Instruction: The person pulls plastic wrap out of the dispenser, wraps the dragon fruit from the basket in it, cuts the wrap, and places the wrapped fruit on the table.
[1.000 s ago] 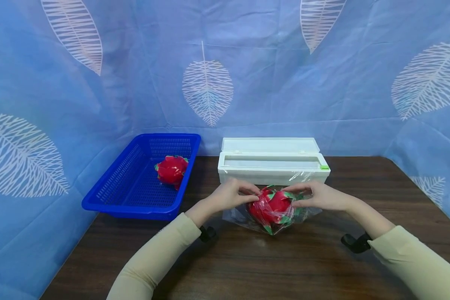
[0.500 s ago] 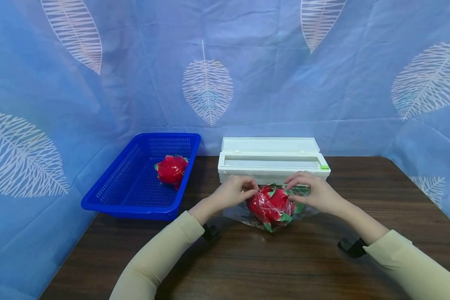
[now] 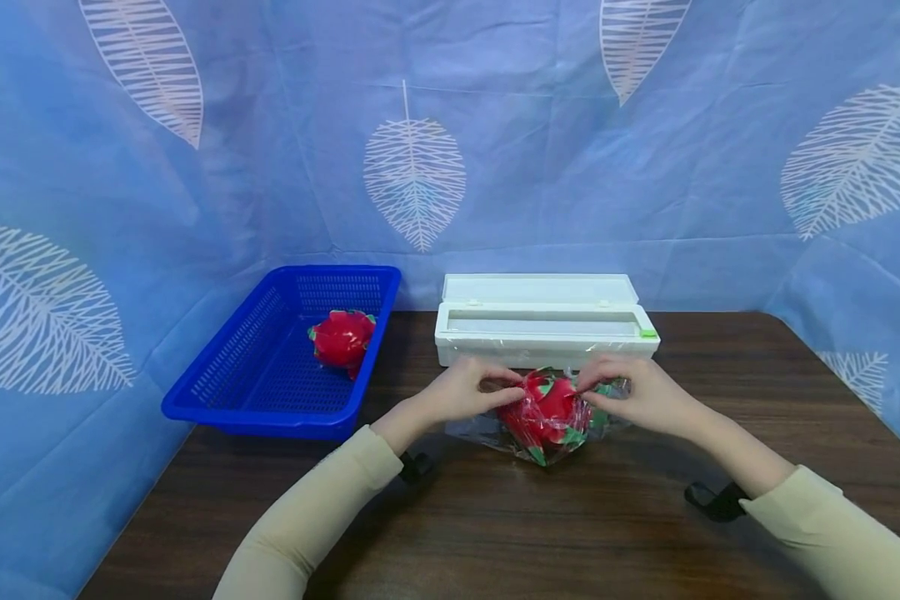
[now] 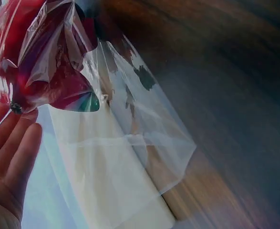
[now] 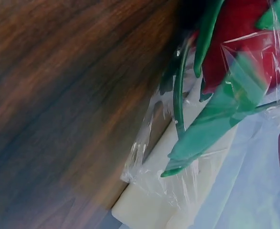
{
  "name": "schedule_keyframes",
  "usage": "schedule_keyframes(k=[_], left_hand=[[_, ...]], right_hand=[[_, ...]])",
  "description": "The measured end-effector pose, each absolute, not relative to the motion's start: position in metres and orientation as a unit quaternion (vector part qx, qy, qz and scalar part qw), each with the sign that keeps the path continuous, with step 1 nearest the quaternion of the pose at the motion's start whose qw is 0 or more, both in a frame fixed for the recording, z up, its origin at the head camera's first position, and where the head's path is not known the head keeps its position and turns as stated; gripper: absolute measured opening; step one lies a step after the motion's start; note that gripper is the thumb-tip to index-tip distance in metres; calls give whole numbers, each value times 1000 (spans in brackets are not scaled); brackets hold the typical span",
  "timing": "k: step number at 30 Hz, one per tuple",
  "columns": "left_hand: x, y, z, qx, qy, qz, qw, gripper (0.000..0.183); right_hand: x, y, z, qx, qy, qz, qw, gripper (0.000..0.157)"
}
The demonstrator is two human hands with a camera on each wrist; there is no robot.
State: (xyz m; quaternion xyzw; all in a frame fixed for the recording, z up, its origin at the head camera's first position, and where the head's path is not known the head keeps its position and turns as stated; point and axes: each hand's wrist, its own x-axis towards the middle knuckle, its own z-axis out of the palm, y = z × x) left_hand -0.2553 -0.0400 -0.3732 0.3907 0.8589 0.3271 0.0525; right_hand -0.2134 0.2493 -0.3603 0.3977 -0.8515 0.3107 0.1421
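A red dragon fruit (image 3: 547, 417) with green-tipped scales lies on the table, loosely covered in clear cling film (image 4: 154, 138). My left hand (image 3: 468, 390) is at its left side, thumb and fingertips resting on the filmed fruit. In the left wrist view, the fingers (image 4: 20, 143) are fairly straight, with their tips against it. On the other side, my right hand (image 3: 637, 396) pinches the film close to the fruit's upper right. Only a sliver of that hand shows in the right wrist view, where green scales (image 5: 211, 114) press against the film.
Behind the fruit stands a white cling film box (image 3: 547, 350) with its lid up and a green tab at its right end. A blue basket (image 3: 270, 421) on the left holds another dragon fruit (image 3: 342, 340). A blue leaf-print cloth (image 3: 495, 167) hangs behind the brown table (image 3: 570, 533).
My left thumb and fingers have spread from a tight pinch and moved slightly onto the fruit. My right hand lifted the film's edge, then came down to a pinch near the fruit.
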Motion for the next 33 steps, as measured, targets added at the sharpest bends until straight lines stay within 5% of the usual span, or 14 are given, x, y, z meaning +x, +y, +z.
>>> schedule_keyframes(k=[7,25,33], left_hand=[[-248,-38,-371,427,868,251,31,66],[-253,-35,-375,421,869,258,24,60],[-254,-34,-371,420,871,254,36,60]], right_hand=[[-199,244,-357,404,-841,331,139,31],[-188,221,-368,441,-846,278,116,27],[-194,223,-360,368,-855,355,86,21]])
